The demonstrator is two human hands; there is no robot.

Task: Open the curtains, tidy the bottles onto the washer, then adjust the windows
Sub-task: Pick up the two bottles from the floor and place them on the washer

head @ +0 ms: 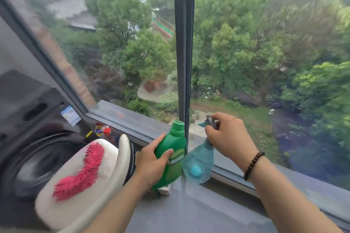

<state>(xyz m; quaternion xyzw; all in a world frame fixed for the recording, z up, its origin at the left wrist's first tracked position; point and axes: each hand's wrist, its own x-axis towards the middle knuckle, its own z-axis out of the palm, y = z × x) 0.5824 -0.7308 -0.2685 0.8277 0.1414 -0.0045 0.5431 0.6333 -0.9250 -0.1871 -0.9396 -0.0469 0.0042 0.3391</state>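
A green bottle [175, 149] with a green cap stands on the grey windowsill [189, 213], and my left hand [151, 162] grips its body from the left. Right beside it is a translucent blue spray bottle [199, 164]; my right hand [226, 136] holds its dark trigger head from above. The dark front-loading washer [32, 147] sits at the left, its top [19, 89] dark and flat. Behind the bottles, the dark window frame post [183, 53] divides two glass panes. No curtain shows in front of the glass.
A white basin [106, 174] holding a pink bristly duster [85, 170] lies between the washer and the sill. A small orange-and-yellow detergent bottle with a red cap [103, 130] stands in the corner behind it. Trees and a garden show far below outside.
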